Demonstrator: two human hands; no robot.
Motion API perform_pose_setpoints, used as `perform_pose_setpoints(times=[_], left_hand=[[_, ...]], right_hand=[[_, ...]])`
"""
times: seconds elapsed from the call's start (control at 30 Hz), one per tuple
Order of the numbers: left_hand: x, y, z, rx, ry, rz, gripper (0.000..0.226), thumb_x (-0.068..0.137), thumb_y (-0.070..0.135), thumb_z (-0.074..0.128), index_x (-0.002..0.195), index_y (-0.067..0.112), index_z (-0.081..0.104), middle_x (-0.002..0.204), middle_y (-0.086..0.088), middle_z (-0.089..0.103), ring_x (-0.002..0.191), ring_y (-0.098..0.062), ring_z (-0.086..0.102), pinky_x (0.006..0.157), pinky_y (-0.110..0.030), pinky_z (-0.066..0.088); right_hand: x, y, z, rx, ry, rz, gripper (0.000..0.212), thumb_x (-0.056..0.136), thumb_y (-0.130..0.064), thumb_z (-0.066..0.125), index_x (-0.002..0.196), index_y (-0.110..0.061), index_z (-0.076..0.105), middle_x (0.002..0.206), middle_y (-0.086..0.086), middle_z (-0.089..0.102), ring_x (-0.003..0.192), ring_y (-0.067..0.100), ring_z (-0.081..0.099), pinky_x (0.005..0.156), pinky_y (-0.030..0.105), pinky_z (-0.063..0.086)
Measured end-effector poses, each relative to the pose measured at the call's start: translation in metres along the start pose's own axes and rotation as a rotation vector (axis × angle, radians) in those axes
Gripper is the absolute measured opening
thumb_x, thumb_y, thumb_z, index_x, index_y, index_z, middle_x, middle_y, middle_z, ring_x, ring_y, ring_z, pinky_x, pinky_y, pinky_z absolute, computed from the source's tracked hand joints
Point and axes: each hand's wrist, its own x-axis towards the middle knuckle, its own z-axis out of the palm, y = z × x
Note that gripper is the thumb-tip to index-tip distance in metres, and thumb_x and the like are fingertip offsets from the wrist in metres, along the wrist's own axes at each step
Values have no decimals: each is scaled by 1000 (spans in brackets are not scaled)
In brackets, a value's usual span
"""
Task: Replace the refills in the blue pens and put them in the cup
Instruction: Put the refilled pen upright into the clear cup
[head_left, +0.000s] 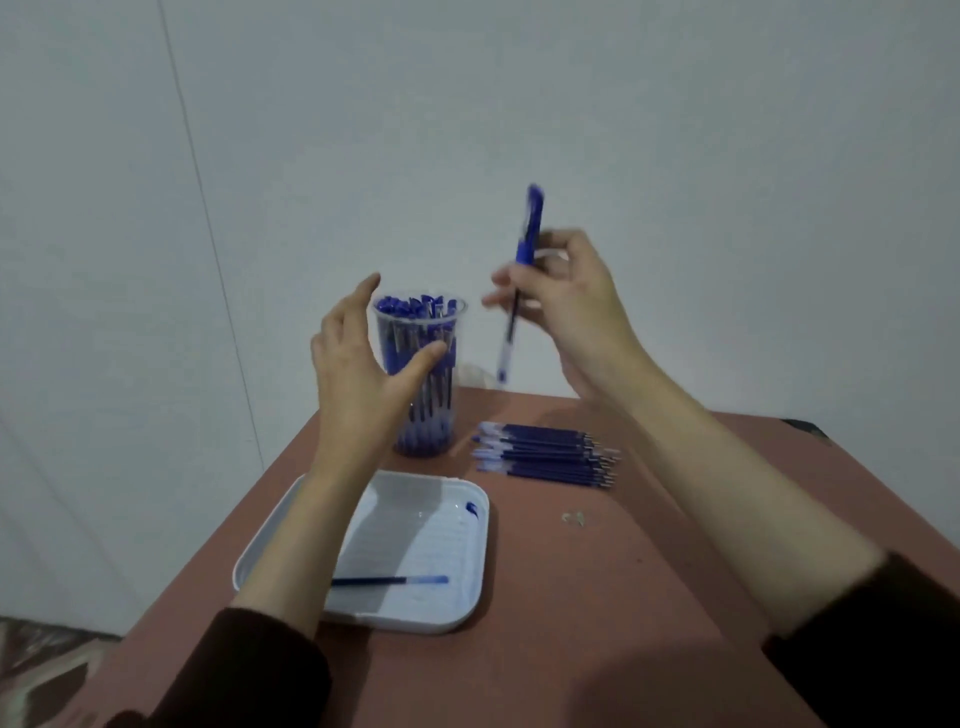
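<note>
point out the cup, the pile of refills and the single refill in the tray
cup (426, 426), head view, on its lower wall
pile of refills (545, 454), head view, middle of the dark tubes
single refill (379, 580), head view, middle of its dark shaft

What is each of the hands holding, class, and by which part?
The right hand pinches a blue pen around its middle, just below the cap, tip pointing down. The left hand is open beside the cup and grips nothing.
</note>
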Motion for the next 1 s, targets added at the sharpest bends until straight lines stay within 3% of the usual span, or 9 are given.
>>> perform_pose_setpoints(times=[0.13,0.3,0.43,0.5,0.67,0.77,0.9,1.0], left_hand=[[8,-19,13,0,-118,-24,90,78,30,75,148,25,18,144,-4,41,128,-24,43,104,-46,39],[7,-30,18,-1,-111,22,86,80,28,71,148,28,19,146,2,41,130,-18,42,102,-49,41],[8,-28,18,-35,-114,45,85,81,24,71,149,23,20,146,1,40,132,-17,40,106,-44,38],[8,-28,18,-45,-114,52,84,81,22,71,149,21,21,146,-1,40,132,-19,40,107,-43,37],[8,-29,18,-54,-115,38,84,82,22,71,149,23,20,146,-2,40,131,-21,40,106,-45,38],[8,-28,18,-56,-117,39,84,82,22,70,149,23,20,146,-3,40,130,-22,41,105,-46,39],[8,-28,18,-68,-119,33,84,82,20,70,149,24,20,147,-2,39,131,-22,40,106,-45,38],[8,-29,17,-76,-120,26,84,82,20,70,149,25,19,147,-1,38,132,-22,40,106,-46,38]], right_hand=[[48,-11,35,32,54,-91,22,93,1,47,94,-21,41,88,6,67,79,17,70,91,43,54],[60,15,55,-157,25,-51,25,92,1,48,101,-21,39,92,7,63,77,19,70,90,48,53],[52,29,53,-369,-7,-111,67,88,6,50,138,-32,28,84,14,60,71,21,67,73,31,57],[51,30,50,-458,-37,-137,80,84,8,53,142,-39,24,73,15,57,66,20,59,66,29,54],[50,31,52,-707,-147,-168,61,83,2,59,133,-28,39,71,16,63,60,20,56,62,28,49],[51,32,54,-763,-171,-138,50,87,-7,62,131,-24,47,74,8,65,68,18,59,66,25,48],[53,32,53,-870,-224,-73,19,88,-12,62,105,-13,70,82,2,66,72,10,58,59,10,41],[55,28,54,-897,-256,-66,15,89,-11,61,89,-7,75,75,2,65,65,7,56,49,3,37]])
